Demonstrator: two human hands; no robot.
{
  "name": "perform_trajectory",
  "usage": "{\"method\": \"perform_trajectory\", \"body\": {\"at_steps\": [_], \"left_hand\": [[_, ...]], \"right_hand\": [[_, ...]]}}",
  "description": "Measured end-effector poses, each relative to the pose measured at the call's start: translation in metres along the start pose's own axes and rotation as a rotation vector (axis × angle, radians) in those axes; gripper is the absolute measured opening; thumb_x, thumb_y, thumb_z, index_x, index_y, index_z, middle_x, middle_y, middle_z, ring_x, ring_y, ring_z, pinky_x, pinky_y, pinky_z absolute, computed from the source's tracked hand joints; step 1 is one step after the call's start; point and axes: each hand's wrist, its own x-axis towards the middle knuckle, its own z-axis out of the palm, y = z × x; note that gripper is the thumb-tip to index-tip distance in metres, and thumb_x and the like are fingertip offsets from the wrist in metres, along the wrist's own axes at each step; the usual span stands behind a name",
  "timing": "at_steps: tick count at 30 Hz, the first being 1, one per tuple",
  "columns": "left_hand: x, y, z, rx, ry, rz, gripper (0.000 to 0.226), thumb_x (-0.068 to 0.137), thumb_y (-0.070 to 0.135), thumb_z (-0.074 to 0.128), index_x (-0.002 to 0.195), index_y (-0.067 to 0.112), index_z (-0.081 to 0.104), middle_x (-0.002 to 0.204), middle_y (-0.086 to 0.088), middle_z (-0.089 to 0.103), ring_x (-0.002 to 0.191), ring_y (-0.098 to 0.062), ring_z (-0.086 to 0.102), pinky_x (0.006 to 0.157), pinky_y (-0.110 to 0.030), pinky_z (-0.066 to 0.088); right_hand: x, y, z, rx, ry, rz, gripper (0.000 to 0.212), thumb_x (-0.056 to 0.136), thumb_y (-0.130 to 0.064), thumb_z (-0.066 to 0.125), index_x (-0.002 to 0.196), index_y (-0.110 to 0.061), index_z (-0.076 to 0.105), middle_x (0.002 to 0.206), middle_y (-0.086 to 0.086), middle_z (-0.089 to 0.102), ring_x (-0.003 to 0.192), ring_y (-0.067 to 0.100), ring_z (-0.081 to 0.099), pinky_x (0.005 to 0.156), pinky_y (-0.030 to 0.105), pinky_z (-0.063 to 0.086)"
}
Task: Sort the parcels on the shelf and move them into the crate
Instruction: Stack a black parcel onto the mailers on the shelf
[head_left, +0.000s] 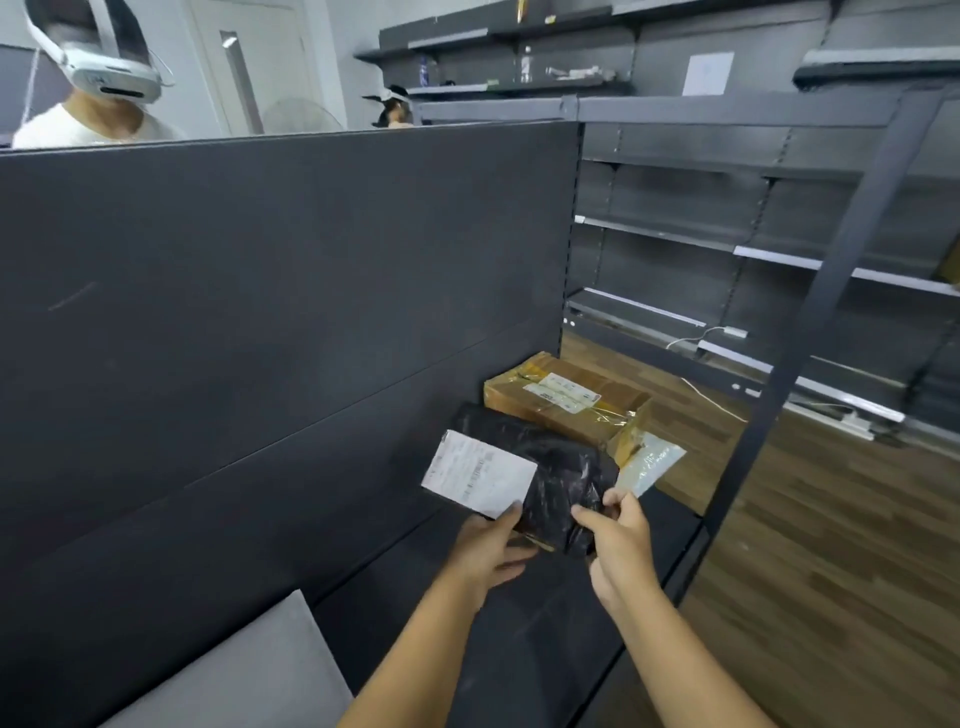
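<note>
View from a head-worn camera, looking down at two bare forearms reaching over a dark metal shelf (545, 649). Both hands hold one black plastic parcel (563, 480) just above the shelf board. The left hand (491, 551) grips the parcel's near left corner, with the thumb on top beside a white printed label (480, 473) and the fingers curled underneath. The right hand (618, 545) pinches the parcel's near right edge between thumb and forefinger. The label covers the left part of the parcel's upper face; its print is too blurred to read.

Just beyond the hands, a brown cardboard box (566, 402) lies on the same shelf, sealed with clear tape and bearing white label strips on top. The far end of the black parcel overlaps the box's near side. To the right of the hands, touching the box's near right corner, lies a small pale silvery pouch (649, 462).

To the left of the hands rises the shelf's dark back panel (260, 312). Below the left forearm sits a flat grey slab (249, 670); what it belongs to cannot be told. To the right of the hands stands a dark upright post (810, 322), and past it a wooden floor (831, 545).

Far beyond the hands, over the panel's top edge, a person in a white headset (98, 119) shows, and wall shelves (519, 85) carry a clear bottle (525, 65) and some small items.
</note>
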Motion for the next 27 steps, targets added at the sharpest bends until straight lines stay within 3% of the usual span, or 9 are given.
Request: {"method": "perform_trajectory", "body": {"at_steps": [3,6,9,12,15,18,20,24,27], "left_hand": [[-0.031,0.006,0.006,-0.360,0.060,0.187,0.026,0.097,0.006,0.050,0.122,0.015,0.051,0.111,-0.004,0.066,0.094,-0.022,0.065,0.077,-0.035,0.055],[-0.071,0.012,-0.011,-0.260,0.007,0.272,0.041,0.096,-0.001,0.045,0.129,0.023,0.045,0.119,-0.001,0.064,0.100,-0.021,0.064,0.077,-0.036,0.054],[-0.115,0.010,-0.035,-0.013,-0.039,0.286,0.049,0.092,-0.005,0.040,0.131,0.024,0.049,0.124,0.001,0.065,0.108,-0.020,0.064,0.083,-0.034,0.054],[-0.164,0.000,-0.046,0.098,-0.010,0.298,0.051,0.088,-0.007,0.038,0.130,0.019,0.052,0.122,-0.001,0.067,0.103,-0.019,0.065,0.083,-0.030,0.053],[-0.203,-0.011,-0.055,0.073,0.076,0.336,0.045,0.090,-0.005,0.038,0.128,0.015,0.053,0.122,-0.005,0.066,0.107,-0.024,0.064,0.089,-0.033,0.052],[-0.231,-0.022,-0.066,0.009,0.156,0.374,0.036,0.093,0.000,0.040,0.124,0.007,0.057,0.121,-0.012,0.067,0.114,-0.031,0.061,0.099,-0.042,0.047],[-0.246,-0.030,-0.076,0.001,0.193,0.385,0.034,0.094,0.002,0.041,0.121,0.007,0.059,0.120,-0.011,0.068,0.114,-0.030,0.062,0.101,-0.042,0.047],[-0.269,-0.035,-0.093,-0.029,0.241,0.403,0.033,0.097,0.000,0.038,0.121,0.012,0.057,0.123,-0.006,0.065,0.111,-0.021,0.063,0.093,-0.032,0.051],[-0.281,-0.034,-0.107,-0.065,0.275,0.419,0.036,0.098,0.000,0.037,0.126,0.015,0.054,0.125,-0.004,0.064,0.113,-0.020,0.062,0.097,-0.036,0.050]], "right_hand": [[-0.031,-0.001,-0.011,0.134,-0.165,0.054,0.047,0.085,0.012,0.057,0.114,-0.020,0.042,0.109,0.001,0.055,0.096,0.021,0.057,0.075,0.037,0.048],[-0.060,-0.006,-0.027,0.124,-0.291,0.019,0.066,0.084,0.003,0.065,0.131,-0.034,0.036,0.118,-0.003,0.052,0.108,0.018,0.056,0.085,0.040,0.051],[-0.083,-0.019,-0.039,-0.041,-0.431,-0.067,0.038,0.086,-0.008,0.066,0.117,-0.029,0.058,0.119,-0.006,0.061,0.111,0.014,0.057,0.096,0.038,0.047],[-0.118,-0.029,-0.035,-0.177,-0.583,-0.133,0.020,0.090,-0.006,0.061,0.097,-0.024,0.067,0.106,-0.001,0.070,0.103,0.018,0.063,0.091,0.032,0.051],[-0.148,-0.027,-0.021,-0.088,-0.634,-0.065,0.019,0.093,-0.006,0.056,0.100,-0.022,0.065,0.105,-0.002,0.069,0.095,0.011,0.064,0.074,0.022,0.053],[-0.167,-0.018,-0.006,0.026,-0.650,0.070,0.027,0.093,-0.008,0.056,0.119,-0.013,0.061,0.121,0.004,0.064,0.110,0.021,0.061,0.093,0.040,0.051],[-0.181,-0.014,0.001,0.065,-0.687,0.116,0.026,0.094,-0.006,0.054,0.119,-0.014,0.060,0.124,0.006,0.062,0.113,0.025,0.060,0.099,0.046,0.047],[-0.204,-0.021,0.019,0.076,-0.825,0.099,0.029,0.097,0.001,0.043,0.115,-0.011,0.061,0.115,0.009,0.067,0.106,0.025,0.064,0.092,0.042,0.051],[-0.217,-0.029,0.040,0.024,-0.867,0.050,0.031,0.096,0.004,0.041,0.106,-0.013,0.065,0.108,0.009,0.070,0.099,0.023,0.066,0.083,0.037,0.054]]}}
